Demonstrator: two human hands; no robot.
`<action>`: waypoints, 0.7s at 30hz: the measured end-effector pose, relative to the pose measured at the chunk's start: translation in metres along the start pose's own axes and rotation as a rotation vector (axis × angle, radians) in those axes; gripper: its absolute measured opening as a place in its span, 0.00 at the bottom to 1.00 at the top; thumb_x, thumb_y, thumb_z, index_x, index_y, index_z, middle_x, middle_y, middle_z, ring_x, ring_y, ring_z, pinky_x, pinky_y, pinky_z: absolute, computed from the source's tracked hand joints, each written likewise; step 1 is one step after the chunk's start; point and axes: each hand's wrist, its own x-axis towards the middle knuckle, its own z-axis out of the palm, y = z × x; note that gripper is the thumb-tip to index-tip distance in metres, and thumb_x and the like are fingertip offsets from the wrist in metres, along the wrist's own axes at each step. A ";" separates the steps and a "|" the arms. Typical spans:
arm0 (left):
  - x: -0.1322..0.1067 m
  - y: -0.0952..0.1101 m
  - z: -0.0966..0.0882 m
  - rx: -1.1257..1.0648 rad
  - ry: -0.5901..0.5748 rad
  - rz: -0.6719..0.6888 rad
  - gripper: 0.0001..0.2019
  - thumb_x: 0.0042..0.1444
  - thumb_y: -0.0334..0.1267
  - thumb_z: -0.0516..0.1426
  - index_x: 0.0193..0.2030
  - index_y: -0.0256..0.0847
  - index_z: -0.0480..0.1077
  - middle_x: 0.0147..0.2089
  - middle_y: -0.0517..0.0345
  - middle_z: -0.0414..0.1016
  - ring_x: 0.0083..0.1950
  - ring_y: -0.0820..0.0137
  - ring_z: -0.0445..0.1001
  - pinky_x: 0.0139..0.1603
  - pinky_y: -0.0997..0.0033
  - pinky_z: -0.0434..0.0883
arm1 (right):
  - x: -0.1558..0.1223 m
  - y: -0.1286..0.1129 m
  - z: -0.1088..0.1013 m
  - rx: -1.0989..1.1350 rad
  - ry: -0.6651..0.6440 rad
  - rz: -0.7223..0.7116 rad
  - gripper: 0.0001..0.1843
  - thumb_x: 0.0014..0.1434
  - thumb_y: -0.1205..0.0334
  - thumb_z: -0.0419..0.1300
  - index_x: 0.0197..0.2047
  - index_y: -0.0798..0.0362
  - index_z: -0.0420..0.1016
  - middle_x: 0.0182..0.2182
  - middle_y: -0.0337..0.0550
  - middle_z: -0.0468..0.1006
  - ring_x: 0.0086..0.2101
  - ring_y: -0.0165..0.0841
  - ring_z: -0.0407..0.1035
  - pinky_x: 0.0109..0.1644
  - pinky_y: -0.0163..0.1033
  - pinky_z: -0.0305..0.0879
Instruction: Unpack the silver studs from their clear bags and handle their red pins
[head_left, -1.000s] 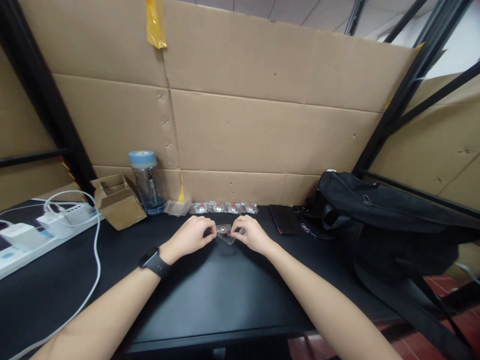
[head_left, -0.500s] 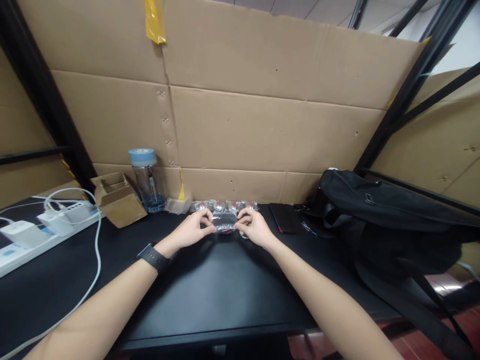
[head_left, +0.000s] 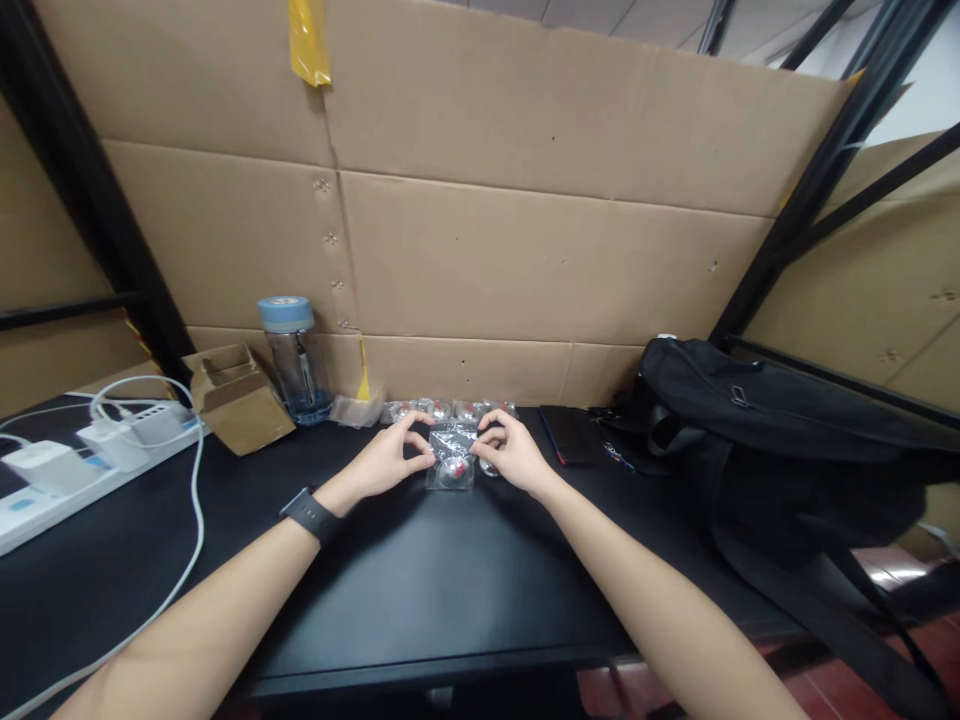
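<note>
Silver, red-marked disc point(head_left: 454, 470) in clear square plastic pouch point(head_left: 452, 442), between curled fingers of left hand point(head_left: 382, 462) and right hand point(head_left: 517, 461); cannot tell if gripped. Could skid sideways if pushed unevenly.

Blk watch point(head_left: 309, 514) on my L wrist: dk case, wide smooth strap point(head_left: 318, 516) w/ a row of sm. holes. L hand point(head_left: 381, 462) bare, R hand point(head_left: 517, 460) same. R wrist bare too. Both forearms bare, L & R, down to the pic's bottom edge.
</note>
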 end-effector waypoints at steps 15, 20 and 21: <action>0.001 0.019 -0.004 0.284 0.128 -0.031 0.09 0.60 0.46 0.58 0.37 0.46 0.77 0.39 0.63 0.83 0.38 0.65 0.79 0.47 0.66 0.66 | 0.003 -0.007 -0.003 -0.197 0.093 -0.052 0.08 0.53 0.57 0.66 0.34 0.53 0.79 0.30 0.45 0.83 0.29 0.35 0.74 0.38 0.39 0.69; 0.000 0.022 -0.003 0.351 0.146 0.016 0.08 0.63 0.44 0.56 0.38 0.45 0.74 0.36 0.63 0.82 0.41 0.66 0.78 0.49 0.65 0.60 | 0.003 0.000 0.000 -0.098 0.023 -0.002 0.08 0.53 0.58 0.66 0.33 0.54 0.77 0.29 0.44 0.82 0.27 0.33 0.74 0.31 0.35 0.67; -0.001 0.023 -0.003 0.367 0.153 0.031 0.08 0.63 0.44 0.56 0.39 0.45 0.74 0.37 0.62 0.82 0.42 0.65 0.78 0.49 0.65 0.60 | 0.002 0.000 0.000 -0.084 0.012 0.009 0.08 0.53 0.58 0.65 0.33 0.54 0.77 0.29 0.45 0.83 0.26 0.32 0.74 0.30 0.34 0.66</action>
